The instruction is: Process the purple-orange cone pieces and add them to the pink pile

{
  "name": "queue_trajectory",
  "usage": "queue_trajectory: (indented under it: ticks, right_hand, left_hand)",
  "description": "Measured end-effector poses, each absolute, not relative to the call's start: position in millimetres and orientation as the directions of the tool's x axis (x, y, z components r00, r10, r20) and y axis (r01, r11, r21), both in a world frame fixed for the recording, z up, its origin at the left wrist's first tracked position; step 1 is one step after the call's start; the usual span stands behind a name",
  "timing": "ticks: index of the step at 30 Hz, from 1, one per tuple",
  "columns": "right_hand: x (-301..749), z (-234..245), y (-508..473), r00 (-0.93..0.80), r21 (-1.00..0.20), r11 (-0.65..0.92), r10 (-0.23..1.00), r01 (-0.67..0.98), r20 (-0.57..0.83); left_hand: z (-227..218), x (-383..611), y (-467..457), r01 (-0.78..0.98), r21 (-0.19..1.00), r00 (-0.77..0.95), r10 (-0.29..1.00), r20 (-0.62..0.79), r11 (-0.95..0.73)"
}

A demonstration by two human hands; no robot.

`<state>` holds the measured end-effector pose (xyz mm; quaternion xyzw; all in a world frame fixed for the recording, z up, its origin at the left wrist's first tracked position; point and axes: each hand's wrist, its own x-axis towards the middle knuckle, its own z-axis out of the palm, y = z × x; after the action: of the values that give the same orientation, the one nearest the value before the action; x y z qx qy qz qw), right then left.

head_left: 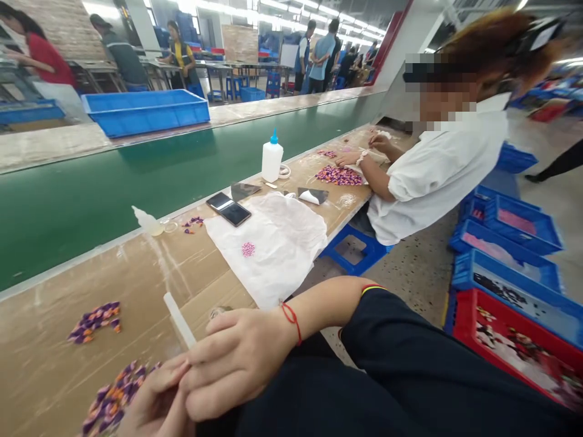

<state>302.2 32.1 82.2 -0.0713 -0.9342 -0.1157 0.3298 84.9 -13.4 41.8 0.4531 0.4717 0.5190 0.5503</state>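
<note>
At the bottom of the head view, my right hand (pixel 241 358), with a red string at the wrist, is closed and its fingertips meet those of my left hand (pixel 157 397). The left hand's fingers are pinched together too, and whatever lies between the fingertips is hidden. A white stick (pixel 179 320) runs up from just behind the fingers; I cannot tell if it is held or lies on the table. Small purple and orange pieces (pixel 112 397) are heaped beside my left hand. A smaller group of such pieces (pixel 94 321) lies farther back.
A white cloth (pixel 282 237) bearing tiny pink bits (pixel 248 249) and a phone (pixel 229 209) lies ahead. Behind stand a white bottle (pixel 272 161) and a small squeeze bottle (pixel 148 221). A green belt (pixel 182 164) runs alongside. A co-worker (pixel 437 164) sits at right, near stacked bins (pixel 514 273).
</note>
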Motion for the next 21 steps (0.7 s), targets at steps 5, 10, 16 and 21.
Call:
queue_trajectory:
  ticks: [5,10,16,21]
  right_hand:
    - [308,94,10,-0.426,-0.231,0.962,0.273,0.148,0.862]
    - [334,63,-5,-0.657,-0.833,0.537,0.677,0.133,0.331]
    - [385,-53,-44,-0.605,-0.766,0.387,0.796,0.514,-0.003]
    - [402,-118,-48,-0.483,-0.488,0.456,0.872,0.744,0.078]
  left_hand:
    - [66,108,-33,-0.004,1.000,-0.137,0.991,0.001,-0.001]
    - [53,64,-32,0.162,0.987,-0.169,0.985,0.023,0.005]
    - [33,-12,-34,0.674,0.729,-0.302,0.945,0.123,0.120]
    - [28,-19,16,0.771,0.619,-0.257,0.963,0.082,0.153]
